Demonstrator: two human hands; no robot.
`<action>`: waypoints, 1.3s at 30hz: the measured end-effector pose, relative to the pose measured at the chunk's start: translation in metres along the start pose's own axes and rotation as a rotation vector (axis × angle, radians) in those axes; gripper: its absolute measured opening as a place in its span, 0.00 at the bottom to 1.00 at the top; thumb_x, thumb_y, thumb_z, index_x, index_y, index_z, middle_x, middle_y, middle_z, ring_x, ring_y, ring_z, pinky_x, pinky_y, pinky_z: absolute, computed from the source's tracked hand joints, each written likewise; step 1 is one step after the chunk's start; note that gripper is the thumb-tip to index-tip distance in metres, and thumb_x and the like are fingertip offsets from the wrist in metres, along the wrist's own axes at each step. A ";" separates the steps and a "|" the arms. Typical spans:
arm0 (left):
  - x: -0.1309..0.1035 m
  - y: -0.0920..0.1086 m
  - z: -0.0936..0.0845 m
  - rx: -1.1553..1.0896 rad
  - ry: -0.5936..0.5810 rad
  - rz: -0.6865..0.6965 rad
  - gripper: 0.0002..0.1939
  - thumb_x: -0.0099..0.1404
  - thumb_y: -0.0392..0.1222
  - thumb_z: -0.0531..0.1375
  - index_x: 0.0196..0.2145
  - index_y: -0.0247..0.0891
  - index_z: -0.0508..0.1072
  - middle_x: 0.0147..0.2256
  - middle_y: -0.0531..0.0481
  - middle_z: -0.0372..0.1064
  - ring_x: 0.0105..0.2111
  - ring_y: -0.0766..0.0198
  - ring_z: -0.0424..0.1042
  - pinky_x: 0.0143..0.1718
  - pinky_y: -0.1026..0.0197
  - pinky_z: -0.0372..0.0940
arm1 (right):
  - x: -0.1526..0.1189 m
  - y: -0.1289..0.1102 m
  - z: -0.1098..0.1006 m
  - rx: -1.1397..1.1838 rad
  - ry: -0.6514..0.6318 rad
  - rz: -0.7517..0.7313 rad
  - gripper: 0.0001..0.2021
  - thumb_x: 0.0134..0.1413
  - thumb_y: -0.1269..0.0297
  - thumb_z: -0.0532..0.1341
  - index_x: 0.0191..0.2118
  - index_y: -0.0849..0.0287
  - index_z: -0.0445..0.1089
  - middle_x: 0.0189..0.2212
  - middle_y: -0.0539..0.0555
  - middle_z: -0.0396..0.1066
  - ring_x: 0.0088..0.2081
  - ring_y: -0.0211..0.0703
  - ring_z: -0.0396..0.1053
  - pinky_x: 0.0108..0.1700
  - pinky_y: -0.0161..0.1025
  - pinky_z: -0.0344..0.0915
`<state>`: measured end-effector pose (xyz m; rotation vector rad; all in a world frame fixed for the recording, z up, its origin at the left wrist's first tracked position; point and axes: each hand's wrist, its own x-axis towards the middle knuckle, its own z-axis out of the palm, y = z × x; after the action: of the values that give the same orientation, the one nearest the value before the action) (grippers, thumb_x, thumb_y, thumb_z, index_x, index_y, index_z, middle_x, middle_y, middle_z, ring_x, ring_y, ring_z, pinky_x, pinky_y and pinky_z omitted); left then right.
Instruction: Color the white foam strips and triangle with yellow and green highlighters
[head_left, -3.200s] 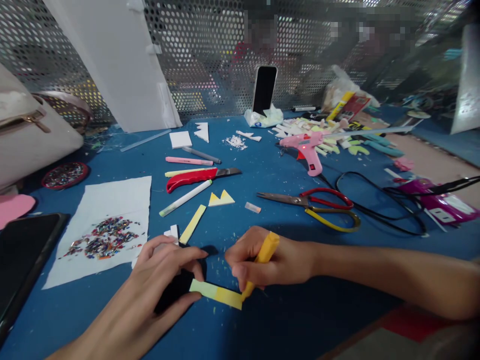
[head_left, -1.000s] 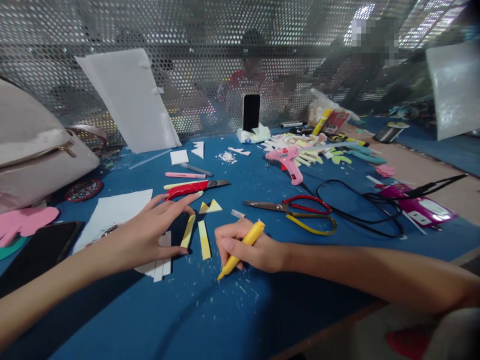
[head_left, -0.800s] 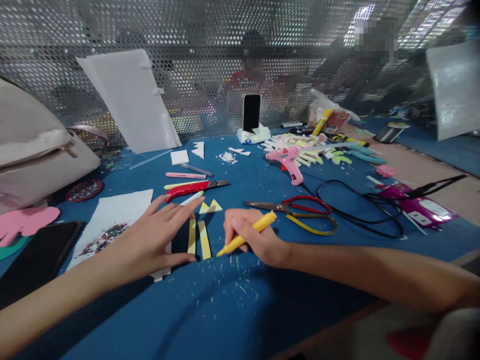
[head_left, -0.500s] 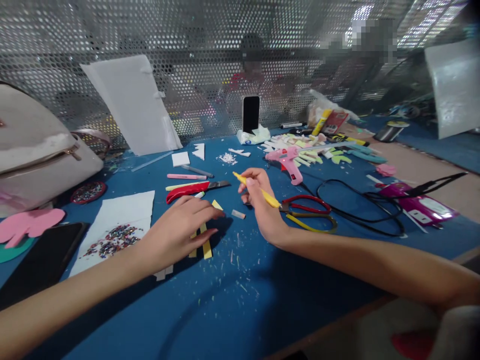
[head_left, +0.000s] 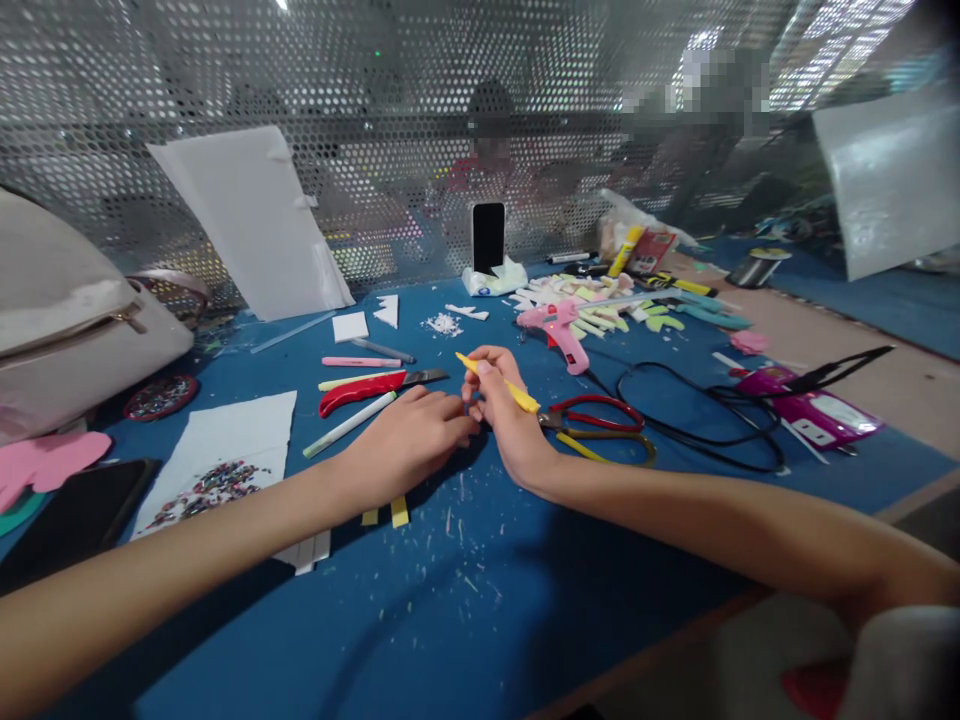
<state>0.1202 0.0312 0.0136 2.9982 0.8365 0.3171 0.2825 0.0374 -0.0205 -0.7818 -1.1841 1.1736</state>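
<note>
My right hand point(head_left: 510, 425) is closed around a yellow marker point(head_left: 523, 398), its narrow end pointing up and left. Close beside it, my left hand point(head_left: 420, 440) rests low over the table with its fingers curled together. Its fingertips meet near the right fingers, and whatever they pinch is hidden. Yellow strips point(head_left: 400, 511) stick out from under the left palm. Just beyond that hand lie a pale green marker point(head_left: 349, 425), a red-handled knife point(head_left: 364, 392) and a pink marker point(head_left: 361, 362). Scissors with red and yellow handles point(head_left: 600, 420) lie by the right wrist.
A pink glue gun point(head_left: 559, 325) lies behind the right hand, its black cord coiled near a purple power strip point(head_left: 814, 405). Colourful beads point(head_left: 210, 490) sit on white paper point(head_left: 247, 425) at left. A phone point(head_left: 488, 238) stands at the back. Foam scraps point(head_left: 577, 293) are piled right.
My left hand has moved right, to my right fingers, covering the spot where a small translucent piece lay. The pale green marker now shows more fully. The view has shifted slightly.
</note>
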 end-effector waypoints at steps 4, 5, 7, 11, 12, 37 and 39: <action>-0.017 0.001 -0.011 -0.183 0.052 -0.045 0.09 0.72 0.43 0.60 0.45 0.35 0.73 0.43 0.47 0.71 0.41 0.60 0.73 0.43 0.53 0.71 | 0.000 -0.002 0.001 0.029 -0.039 0.027 0.11 0.66 0.53 0.54 0.44 0.55 0.59 0.33 0.46 0.59 0.26 0.31 0.61 0.24 0.29 0.54; -0.022 0.000 -0.014 -0.248 0.074 -0.069 0.09 0.72 0.43 0.60 0.44 0.35 0.73 0.43 0.48 0.71 0.41 0.61 0.73 0.42 0.54 0.72 | -0.001 -0.003 0.002 0.027 -0.055 0.026 0.11 0.67 0.53 0.54 0.43 0.55 0.60 0.31 0.46 0.60 0.25 0.31 0.60 0.23 0.29 0.53; -0.030 -0.002 -0.021 -0.385 0.140 -0.139 0.09 0.73 0.43 0.59 0.42 0.34 0.73 0.41 0.49 0.72 0.39 0.62 0.74 0.41 0.55 0.72 | -0.004 -0.007 0.002 0.014 -0.098 0.017 0.13 0.67 0.51 0.52 0.40 0.56 0.62 0.28 0.46 0.61 0.23 0.31 0.59 0.23 0.29 0.53; -0.043 -0.010 -0.030 -0.618 0.283 -0.330 0.10 0.73 0.45 0.60 0.40 0.34 0.71 0.37 0.50 0.73 0.36 0.63 0.76 0.41 0.55 0.74 | -0.013 -0.014 0.003 -0.032 -0.202 -0.030 0.18 0.69 0.49 0.51 0.36 0.58 0.65 0.23 0.46 0.63 0.22 0.31 0.58 0.24 0.31 0.54; -0.045 -0.012 -0.031 -0.661 0.305 -0.372 0.10 0.72 0.45 0.61 0.39 0.34 0.71 0.37 0.49 0.73 0.37 0.62 0.77 0.41 0.54 0.75 | -0.015 -0.015 0.003 -0.041 -0.225 -0.043 0.18 0.69 0.49 0.51 0.36 0.59 0.66 0.23 0.47 0.63 0.22 0.32 0.59 0.24 0.31 0.55; -0.042 0.015 -0.039 -0.143 0.237 0.030 0.18 0.79 0.40 0.46 0.33 0.36 0.68 0.28 0.51 0.65 0.25 0.66 0.61 0.25 0.64 0.55 | -0.034 -0.025 0.000 0.014 -0.635 -0.131 0.12 0.71 0.61 0.46 0.41 0.59 0.62 0.17 0.42 0.61 0.15 0.30 0.55 0.19 0.28 0.55; -0.044 0.030 -0.043 -0.075 0.230 0.126 0.22 0.79 0.37 0.40 0.31 0.37 0.67 0.26 0.51 0.63 0.24 0.64 0.58 0.26 0.62 0.54 | -0.042 -0.022 -0.002 -0.066 -0.728 -0.401 0.12 0.70 0.64 0.45 0.41 0.58 0.65 0.16 0.42 0.60 0.15 0.30 0.58 0.21 0.28 0.58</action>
<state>0.0898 -0.0189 0.0495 2.9884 0.6323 0.6909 0.2923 -0.0087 -0.0122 -0.1216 -1.8803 1.1057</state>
